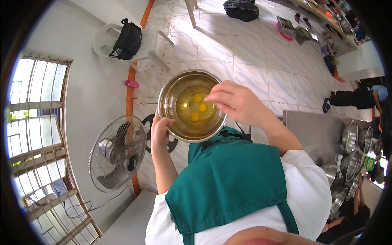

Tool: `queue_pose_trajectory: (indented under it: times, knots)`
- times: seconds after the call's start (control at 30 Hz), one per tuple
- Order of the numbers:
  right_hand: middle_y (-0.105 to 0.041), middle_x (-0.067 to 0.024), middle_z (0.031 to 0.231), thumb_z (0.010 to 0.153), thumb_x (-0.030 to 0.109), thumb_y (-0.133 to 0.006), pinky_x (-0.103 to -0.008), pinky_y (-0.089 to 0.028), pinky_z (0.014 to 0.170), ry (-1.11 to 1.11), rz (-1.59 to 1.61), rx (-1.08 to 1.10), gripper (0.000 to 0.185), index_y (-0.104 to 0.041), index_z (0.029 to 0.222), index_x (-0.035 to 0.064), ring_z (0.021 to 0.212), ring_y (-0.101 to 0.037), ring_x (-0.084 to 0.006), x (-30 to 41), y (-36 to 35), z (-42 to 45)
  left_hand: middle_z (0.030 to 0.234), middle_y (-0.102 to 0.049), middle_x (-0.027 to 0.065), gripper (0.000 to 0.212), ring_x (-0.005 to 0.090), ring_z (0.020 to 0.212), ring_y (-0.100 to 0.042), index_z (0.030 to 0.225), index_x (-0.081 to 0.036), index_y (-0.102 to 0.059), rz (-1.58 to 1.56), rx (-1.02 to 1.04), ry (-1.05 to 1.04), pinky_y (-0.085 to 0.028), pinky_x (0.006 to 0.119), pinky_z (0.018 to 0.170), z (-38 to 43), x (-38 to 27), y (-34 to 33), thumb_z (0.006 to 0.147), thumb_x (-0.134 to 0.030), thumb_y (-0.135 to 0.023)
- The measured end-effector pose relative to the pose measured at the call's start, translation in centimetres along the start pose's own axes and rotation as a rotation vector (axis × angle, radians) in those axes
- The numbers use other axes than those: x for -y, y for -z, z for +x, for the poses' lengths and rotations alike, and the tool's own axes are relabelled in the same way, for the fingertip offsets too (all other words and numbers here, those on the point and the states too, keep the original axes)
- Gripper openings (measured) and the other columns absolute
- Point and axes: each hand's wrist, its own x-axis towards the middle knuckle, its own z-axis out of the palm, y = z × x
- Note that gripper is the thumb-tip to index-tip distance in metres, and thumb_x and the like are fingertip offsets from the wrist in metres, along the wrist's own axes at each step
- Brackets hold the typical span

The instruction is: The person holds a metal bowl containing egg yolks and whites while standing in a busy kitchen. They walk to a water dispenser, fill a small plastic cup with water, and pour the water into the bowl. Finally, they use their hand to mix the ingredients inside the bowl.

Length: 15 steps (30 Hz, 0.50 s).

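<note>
A round stainless steel bowl (171,92) is held up in front of the green apron (226,183). In it lie three whole egg yolks (202,107) in clear egg white. My left hand (160,130) grips the bowl's lower left rim, thumb over the edge and fingers underneath, mostly hidden. Over the bowl's right side is my right hand (229,99), its fingertips drawn together just above the yolks. Whether anything small sits between those fingertips, I cannot tell.
A standing fan (118,153) is close on the left, by the barred window. Behind the bowl stands a white plastic chair (150,46) with a black bag (127,41). At right, a metal table (315,128) bears several steel bowls (350,136); other people are beyond.
</note>
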Motion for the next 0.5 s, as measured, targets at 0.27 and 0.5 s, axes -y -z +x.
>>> queue_pose_trajectory:
  times: [0.27, 0.5]
  knots:
    - [-0.061, -0.0083, 0.111, 0.078, 0.002, -0.072, -0.0383, -0.054, 0.085, 0.203, -0.003, 0.14, 0.038, -0.067, 0.114, 0.0102, 0.1, -0.063, -0.0282, -10.3, -6.5, 16.9, 0.121, -0.063, 0.0123, 0.074, 0.0205, 0.101, -0.066, 0.147, -0.001, -0.043, 0.016, 0.03, -0.047, -0.056, 0.03, 0.083, 16.7, -8.5, 2.9, 0.075, 0.012, -0.047]
    - [-0.059, -0.009, 0.116, 0.076, 0.002, -0.073, -0.0379, -0.055, 0.086, 0.187, -0.076, 0.124, 0.042, -0.066, 0.117, 0.0103, 0.104, -0.062, -0.0274, -18.5, -6.9, 29.0, 0.121, -0.063, 0.0139, 0.072, 0.0219, 0.102, -0.066, 0.147, -0.001, -0.042, 0.041, 0.001, -0.011, -0.057, 0.032, 0.084, 28.7, -16.2, 2.1, 0.076, 0.013, -0.046]
